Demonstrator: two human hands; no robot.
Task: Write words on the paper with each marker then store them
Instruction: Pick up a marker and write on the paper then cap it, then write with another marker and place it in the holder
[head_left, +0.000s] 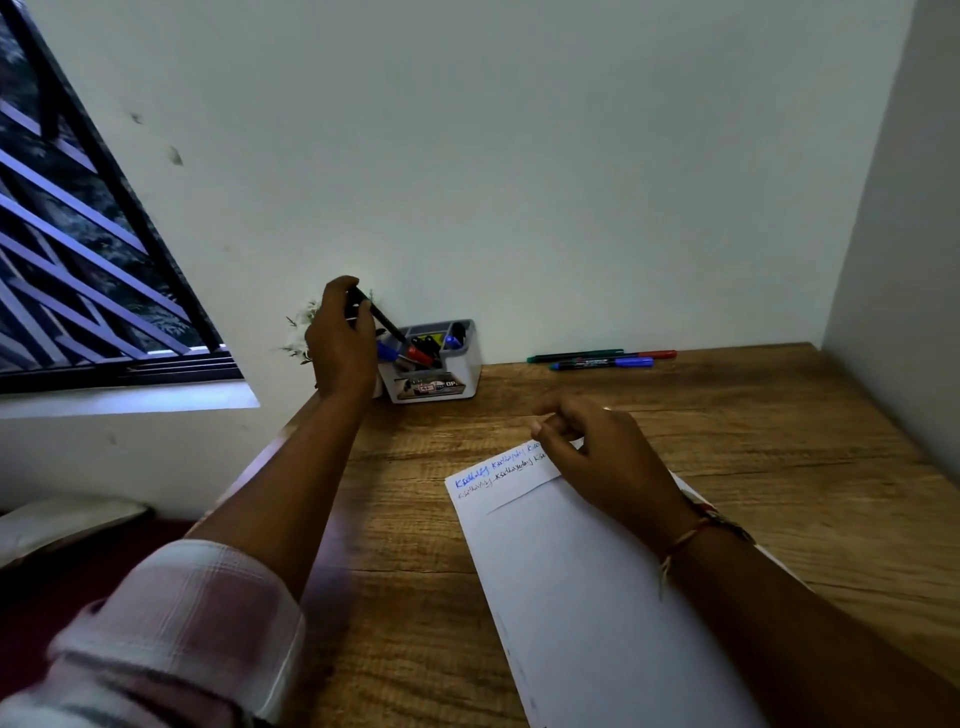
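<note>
left hand (340, 338): curled round black marker (379, 317), tip angled down into grey holder (457, 371) by the wall
right hand (597, 457): loosely curled, nothing held, resting on paper (597, 597)
marker feel: probably light, stiff, kinda slick, so best pinched mid-barrel
spare markers (602, 358): loose on desk, right of holder

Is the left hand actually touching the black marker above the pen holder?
Touching. The head view shows the left hand gripping the black marker at its upper end, fingers curled round it, tip pointing down into the grey pen holder.
</note>
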